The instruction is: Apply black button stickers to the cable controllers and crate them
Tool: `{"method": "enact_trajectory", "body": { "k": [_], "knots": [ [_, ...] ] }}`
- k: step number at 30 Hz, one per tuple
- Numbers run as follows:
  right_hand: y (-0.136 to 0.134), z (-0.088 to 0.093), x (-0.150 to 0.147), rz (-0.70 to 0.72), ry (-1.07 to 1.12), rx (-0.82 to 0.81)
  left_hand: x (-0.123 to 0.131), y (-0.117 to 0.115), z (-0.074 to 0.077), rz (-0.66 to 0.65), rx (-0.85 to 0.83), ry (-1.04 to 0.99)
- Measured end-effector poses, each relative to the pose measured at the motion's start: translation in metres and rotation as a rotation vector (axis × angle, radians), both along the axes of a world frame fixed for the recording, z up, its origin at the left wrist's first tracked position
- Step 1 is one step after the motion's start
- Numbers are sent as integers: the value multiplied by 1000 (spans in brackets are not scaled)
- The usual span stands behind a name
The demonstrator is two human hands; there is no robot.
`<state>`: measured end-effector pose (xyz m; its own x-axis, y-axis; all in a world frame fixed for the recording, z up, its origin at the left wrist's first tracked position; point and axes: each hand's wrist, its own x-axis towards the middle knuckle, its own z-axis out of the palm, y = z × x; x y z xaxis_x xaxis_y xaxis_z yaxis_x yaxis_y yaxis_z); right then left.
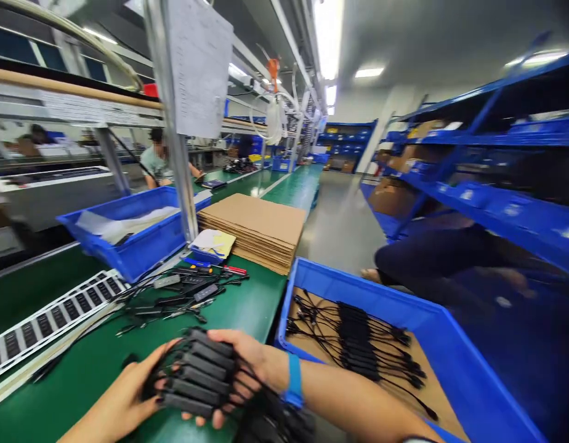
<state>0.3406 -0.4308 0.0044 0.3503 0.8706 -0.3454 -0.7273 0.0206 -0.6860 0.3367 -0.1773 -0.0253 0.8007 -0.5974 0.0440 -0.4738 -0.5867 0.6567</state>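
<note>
Between my two hands is a bundle of black cable modules (199,372), slim boxes with leads at their ends, lined up side by side above the green bench. My left hand (148,384) grips the bundle's left end, its thumb at the near edge. From the right, my right hand (242,369) wraps round the other end, fingers underneath; a blue band circles that wrist. Black leads trail below the right wrist, partly hidden by the arm. Beyond my hands, more cables with small boxes (205,292) lie loose on the bench.
At right, a blue bin (404,301) holds a row of similar cables on cardboard. Stacked cardboard sheets (257,221) and a blue tray (141,246) stand ahead, beside a metal post (185,184). A label strip (58,317) lies left. A person (441,258) crouches by the blue shelves; another sits across the bench.
</note>
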Motion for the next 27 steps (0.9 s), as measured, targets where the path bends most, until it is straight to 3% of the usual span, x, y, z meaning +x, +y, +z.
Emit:
{"method": "enact_trajectory", "body": {
  "k": [2,5,10,13,17,19,23,27],
  "knots": [
    [-31,6,-14,-31,67,14,1,-24,14,7,8,281],
    [-78,9,-29,-113,57,-55,10,-52,27,-131,-114,643],
    [-166,2,-50,-257,-103,-160,36,-92,24,-384,-127,1036],
    [-223,7,-62,-393,-347,-212,57,-134,27,-488,-112,1215],
    [-295,22,-78,-394,-780,-461,74,-208,40,-444,-200,1079],
    [-324,14,-88,-355,-927,-652,74,-245,38,-379,-246,954],
    [-356,-39,-112,-217,-1059,-1007,60,-302,8,-332,-189,778],
    [-362,-91,-126,-13,-977,-1213,43,-323,-27,-291,-145,645]
  ]
}}
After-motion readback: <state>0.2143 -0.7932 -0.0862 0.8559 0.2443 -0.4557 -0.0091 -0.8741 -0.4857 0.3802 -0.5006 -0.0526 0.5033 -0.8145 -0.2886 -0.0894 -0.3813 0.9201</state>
